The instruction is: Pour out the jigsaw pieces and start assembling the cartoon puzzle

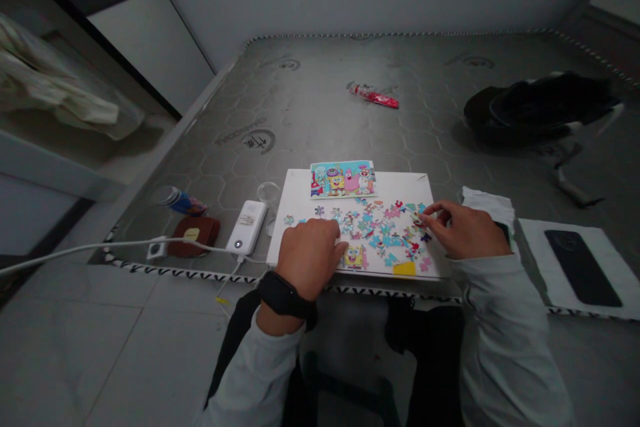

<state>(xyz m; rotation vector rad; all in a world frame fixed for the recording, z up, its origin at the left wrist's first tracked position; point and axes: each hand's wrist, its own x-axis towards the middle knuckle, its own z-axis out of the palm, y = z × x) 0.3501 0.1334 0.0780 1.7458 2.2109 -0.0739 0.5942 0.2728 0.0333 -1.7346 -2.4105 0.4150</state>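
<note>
1. Fingers (434, 212) of the right hand (463, 232) are pinched together at the tips on a small puzzle piece (419, 216), thumb below and the other fingers curled above it.
2. Curled loosely with knuckles up, the left hand (309, 256) rests on the near left part of the white board (400, 183); whether it holds anything underneath cannot be told.
3. Loose puzzle pieces (380, 230) lie scattered over the board between the two hands, in a band running left to right.
4. One joined patch (354, 255) with a yellow cartoon face sits just beside the left hand's fingertips.
5. At the board's far edge lies the reference picture (343, 179), its long axis left to right and its figures upright toward the person.
6. The board itself lies long side across, at the near edge of the grey mattress (320, 100).
7. A power bank (247, 227) with a white cable (100, 247) lies left of the board; a dark phone (583, 267) lies on a white sheet well to the right.
</note>
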